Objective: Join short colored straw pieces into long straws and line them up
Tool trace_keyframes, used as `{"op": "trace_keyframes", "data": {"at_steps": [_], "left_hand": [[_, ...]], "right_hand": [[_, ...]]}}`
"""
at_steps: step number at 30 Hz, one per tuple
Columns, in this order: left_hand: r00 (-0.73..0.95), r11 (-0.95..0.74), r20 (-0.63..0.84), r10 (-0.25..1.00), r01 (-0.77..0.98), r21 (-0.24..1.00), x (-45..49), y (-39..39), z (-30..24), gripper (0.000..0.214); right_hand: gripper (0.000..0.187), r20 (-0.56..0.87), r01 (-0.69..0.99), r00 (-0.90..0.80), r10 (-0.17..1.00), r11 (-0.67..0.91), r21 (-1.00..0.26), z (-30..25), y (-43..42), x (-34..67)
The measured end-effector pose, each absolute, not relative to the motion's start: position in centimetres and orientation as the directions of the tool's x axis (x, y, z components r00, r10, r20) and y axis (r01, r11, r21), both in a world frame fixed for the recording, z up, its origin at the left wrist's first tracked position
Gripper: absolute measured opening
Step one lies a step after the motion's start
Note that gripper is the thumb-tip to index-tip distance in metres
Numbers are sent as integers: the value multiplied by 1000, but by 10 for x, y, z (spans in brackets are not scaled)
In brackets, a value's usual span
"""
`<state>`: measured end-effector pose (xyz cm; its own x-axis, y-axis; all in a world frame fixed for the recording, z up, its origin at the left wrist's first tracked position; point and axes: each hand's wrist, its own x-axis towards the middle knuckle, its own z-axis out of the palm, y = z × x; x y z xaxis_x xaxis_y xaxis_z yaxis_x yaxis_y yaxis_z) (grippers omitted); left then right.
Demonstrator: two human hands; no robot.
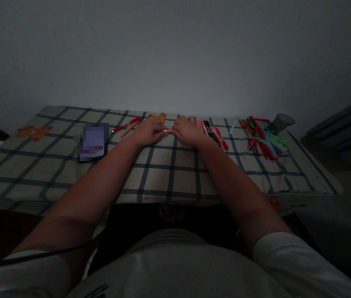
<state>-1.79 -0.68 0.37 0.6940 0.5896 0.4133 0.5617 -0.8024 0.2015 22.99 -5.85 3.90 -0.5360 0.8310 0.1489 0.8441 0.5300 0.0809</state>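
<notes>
Between my two hands, close above the table, a thin pink stick-like piece [170, 131] stretches from fingertips to fingertips; the dim light hides whether it is a pen or rolled paper. My left hand [149, 131] pinches its left end. The right end is in the closed fingers of my right hand [188, 131]. Just left of my left hand lie a red pen [127, 124] and a pink stick [131, 128]. Beside my right hand is a row of pink, red and black pens or sticks [214, 133], partly covered by that hand and wrist.
A checked cloth [159, 174] covers the table, which meets a bare wall. At left lies a phone [93, 142], its screen blurred out. To the right, a heap of coloured strips [260, 136] lies by a tipped grey cup [282, 122].
</notes>
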Motion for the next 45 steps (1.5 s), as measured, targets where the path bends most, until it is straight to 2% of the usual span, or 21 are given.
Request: {"op": "trace_keyframes", "data": {"at_steps": [3, 8, 12, 18, 26, 33, 36, 40, 45], "left_hand": [[699, -801, 402, 591, 565, 196, -17, -9, 6, 51], [686, -795, 412, 600, 569, 211, -19, -9, 10, 49], [701, -796, 390, 598, 575, 187, -20, -9, 12, 50], [703, -802, 400, 588, 571, 177, -20, -8, 10, 50], [663, -772, 406, 629, 596, 222, -26, 2, 4, 38], [655, -765, 417, 631, 615, 192, -24, 0, 4, 39], [656, -768, 423, 625, 613, 185, -23, -2, 4, 42], [660, -756, 398, 637, 636, 154, -22, -3, 6, 49], [689, -780, 394, 608, 611, 136, -21, -5, 8, 55]], "right_hand": [[59, 157, 853, -522, 838, 517, 75, 38, -58, 230], [41, 240, 862, -503, 830, 502, 68, 40, -57, 235], [35, 251, 871, -487, 836, 486, 70, 45, -58, 236], [39, 235, 855, -516, 824, 514, 77, 44, -55, 236], [55, 168, 843, -537, 827, 532, 78, 39, -52, 234], [62, 162, 859, -511, 844, 507, 71, 38, -55, 231], [59, 182, 866, -499, 847, 497, 57, 37, -55, 232], [45, 249, 875, -474, 844, 483, 30, 39, -54, 236], [39, 262, 875, -479, 838, 478, 71, 42, -54, 237]]}}
